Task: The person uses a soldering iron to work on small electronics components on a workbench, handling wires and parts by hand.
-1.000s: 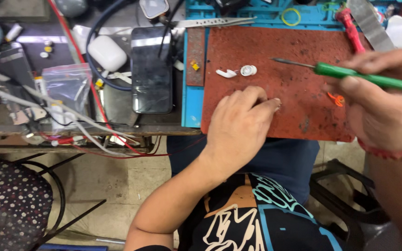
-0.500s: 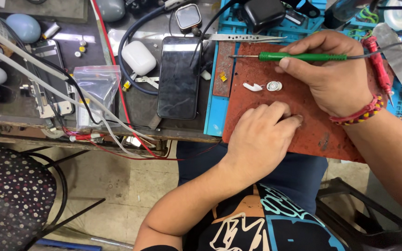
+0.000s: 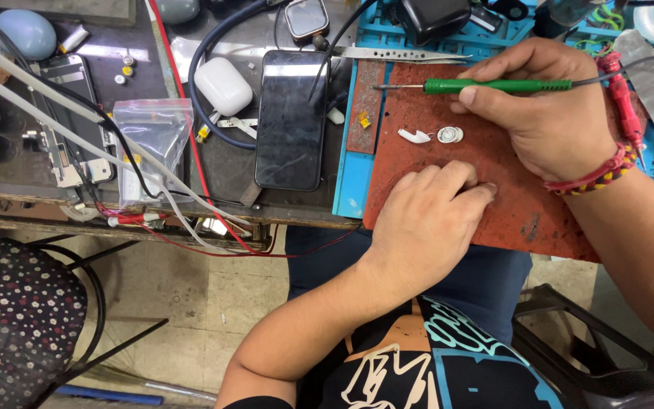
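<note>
Top-down view of a cluttered repair bench. I see 2 hands at work. R hand point(image 3: 550, 113) has its fingers clamped on 1 green-handled soldering iron point(image 3: 493, 85), tip pointing left, over a red-brown mat point(image 3: 509, 204). L hand point(image 3: 425, 223) rests palm down on the mat's near part, fingers curled together w/ tips pressed to the mat; I can't tell if they pin anything. Between the hands lie 2 small white earbud parts point(image 3: 433, 136), just beside each other. Left of the mat: 1 dark phone point(image 3: 291, 121), face up, and 1 white earbud case point(image 3: 222, 85). 1 pr of tweezers point(image 3: 406, 54) lies above the mat.
</note>
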